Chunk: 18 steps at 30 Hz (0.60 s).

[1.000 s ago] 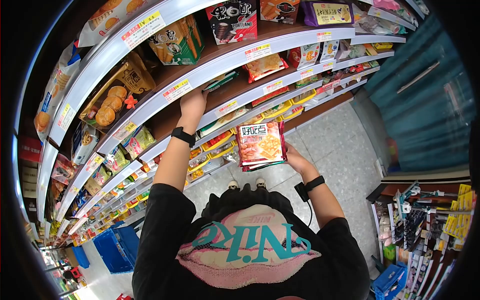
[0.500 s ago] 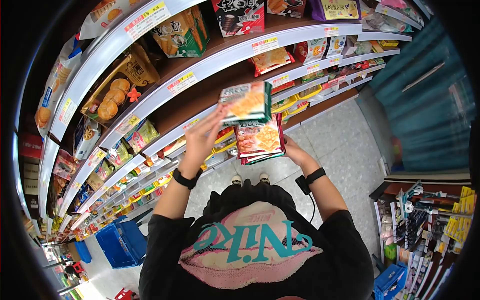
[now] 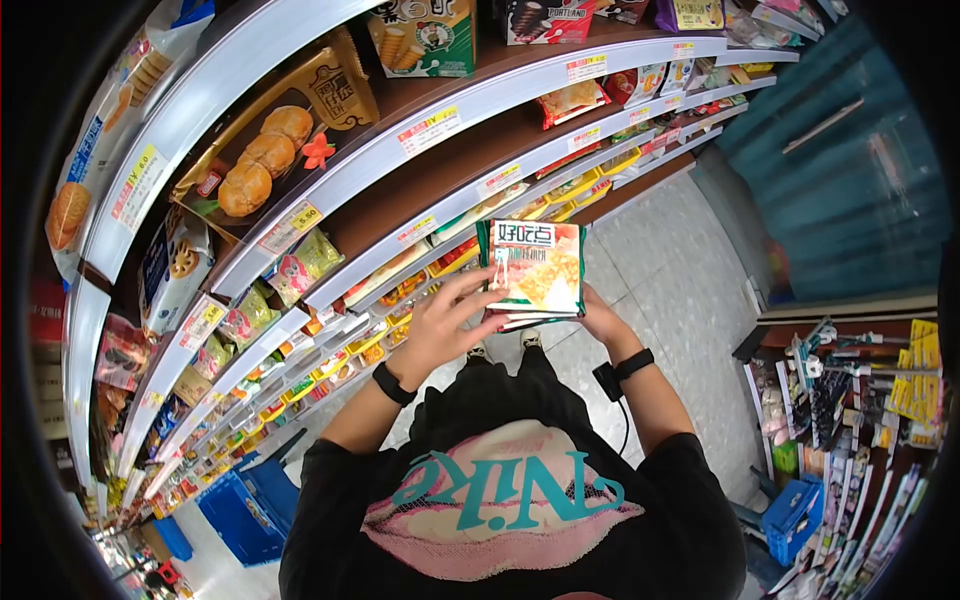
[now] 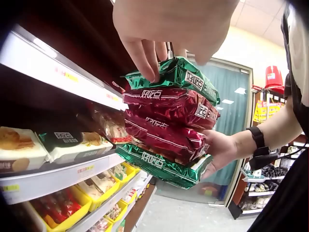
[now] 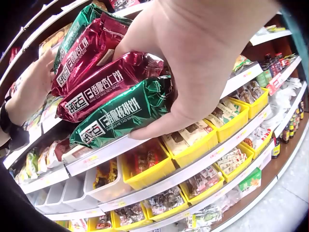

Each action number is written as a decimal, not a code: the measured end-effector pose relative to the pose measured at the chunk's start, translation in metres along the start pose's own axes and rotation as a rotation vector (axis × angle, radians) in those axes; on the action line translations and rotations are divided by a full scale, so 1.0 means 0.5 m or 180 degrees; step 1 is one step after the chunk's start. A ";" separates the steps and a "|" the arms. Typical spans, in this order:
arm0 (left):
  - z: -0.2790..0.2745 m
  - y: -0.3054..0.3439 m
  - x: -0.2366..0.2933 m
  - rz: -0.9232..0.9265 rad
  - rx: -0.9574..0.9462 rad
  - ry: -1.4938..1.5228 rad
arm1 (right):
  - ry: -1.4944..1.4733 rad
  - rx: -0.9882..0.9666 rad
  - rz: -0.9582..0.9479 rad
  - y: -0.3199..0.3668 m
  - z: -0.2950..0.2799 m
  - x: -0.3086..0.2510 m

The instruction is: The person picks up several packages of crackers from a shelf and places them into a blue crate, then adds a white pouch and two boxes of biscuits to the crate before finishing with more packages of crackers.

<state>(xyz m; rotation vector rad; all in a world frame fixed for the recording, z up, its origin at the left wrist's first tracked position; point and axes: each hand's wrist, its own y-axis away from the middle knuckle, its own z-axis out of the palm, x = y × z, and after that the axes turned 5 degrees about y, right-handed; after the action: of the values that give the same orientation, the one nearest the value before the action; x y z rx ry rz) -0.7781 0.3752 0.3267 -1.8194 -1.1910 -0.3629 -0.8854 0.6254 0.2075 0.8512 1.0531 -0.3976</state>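
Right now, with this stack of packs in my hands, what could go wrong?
The stack is several glossy packs deep, gripped by the right hand at one end only; a tilt could slide them apart. The top green pack is merely steadied by the left hand; it may slip off.

Light and sharpness

Head view: bright, even; fisheye bend, black vignette at edges. Left wrist view: white shelf strip [image 4: 48,65] blown out upper left, left hand [image 4: 178,24] blurred at top. Right wrist view: glare on red and green foil packets [image 5: 106,92].
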 end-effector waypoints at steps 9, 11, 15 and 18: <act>0.020 0.093 -0.042 -0.2036 0.0379 0.2196 | 0.0269 0.0520 -0.0207 0.099 0.086 0.082; 0.020 0.111 -0.020 -0.2629 0.0149 0.2492 | 0.0297 0.0609 -0.0186 0.133 0.115 0.081; -0.012 0.155 0.056 -0.2481 -0.0418 0.2901 | 0.0492 0.0807 -0.0242 0.195 0.174 0.105; -0.002 0.224 0.110 -0.3131 -0.0462 0.2830 | 0.0671 0.0897 -0.0186 0.230 0.197 0.176</act>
<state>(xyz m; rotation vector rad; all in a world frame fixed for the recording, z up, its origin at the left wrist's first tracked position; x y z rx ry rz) -0.6562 0.3919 0.3045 -0.8171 -1.2897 -1.6350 -0.7104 0.6300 0.2003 1.1337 1.2366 -0.5221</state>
